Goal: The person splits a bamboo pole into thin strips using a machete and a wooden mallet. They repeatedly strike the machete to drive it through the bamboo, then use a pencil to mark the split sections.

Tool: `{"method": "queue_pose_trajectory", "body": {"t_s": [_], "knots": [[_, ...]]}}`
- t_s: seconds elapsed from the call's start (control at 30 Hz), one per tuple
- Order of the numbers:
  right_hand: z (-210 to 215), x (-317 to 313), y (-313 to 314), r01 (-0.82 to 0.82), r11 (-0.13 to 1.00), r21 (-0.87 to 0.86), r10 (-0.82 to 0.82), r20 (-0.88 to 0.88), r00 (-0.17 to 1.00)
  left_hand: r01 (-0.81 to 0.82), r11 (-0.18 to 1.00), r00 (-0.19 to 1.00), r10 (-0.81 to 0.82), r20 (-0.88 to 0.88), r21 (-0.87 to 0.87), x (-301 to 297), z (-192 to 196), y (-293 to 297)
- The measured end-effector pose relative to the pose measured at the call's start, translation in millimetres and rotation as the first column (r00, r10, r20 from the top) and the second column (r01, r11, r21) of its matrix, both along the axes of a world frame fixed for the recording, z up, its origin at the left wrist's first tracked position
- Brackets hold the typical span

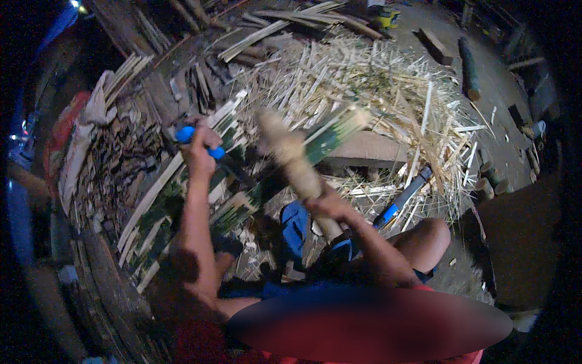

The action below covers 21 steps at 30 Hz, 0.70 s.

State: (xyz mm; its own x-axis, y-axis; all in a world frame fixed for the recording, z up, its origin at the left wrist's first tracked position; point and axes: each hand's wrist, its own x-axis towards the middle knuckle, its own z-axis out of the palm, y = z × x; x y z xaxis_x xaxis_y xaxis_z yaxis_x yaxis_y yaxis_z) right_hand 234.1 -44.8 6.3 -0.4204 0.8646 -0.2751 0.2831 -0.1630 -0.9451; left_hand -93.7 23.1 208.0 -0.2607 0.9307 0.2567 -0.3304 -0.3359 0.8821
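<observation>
My left hand [201, 148] is closed around the blue handle [184, 134] of a knife-like tool. Its dark blade [237, 174] slants down to the right toward a green bamboo piece [330, 138], and where blade and bamboo meet is hard to make out. A thick, pale wooden club [291, 156], blurred at its upper end, is gripped by my right hand [330, 205] and crosses in front of the bamboo. That bamboo shows pale split ends and leans over a wooden block [367, 150]. More split green bamboo [154, 209] lies to the left of it.
A heap of pale bamboo strips and shavings [345, 73] spreads beyond the block. A tool with a black and blue handle [405, 197] lies right of my right forearm. Near my feet is a blue slipper [294, 229]. Logs [468, 70] lie at the far right.
</observation>
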Motion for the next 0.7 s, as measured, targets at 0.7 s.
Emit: {"method": "queue_pose_trajectory", "body": {"t_s": [0.7], "knots": [[10, -92, -66, -0.032, 0.999, -0.043, 0.037, 0.116, 0.993, -0.872, 0.481, 0.484, 0.875, -0.016, -0.09, -154, -38, -47]]}}
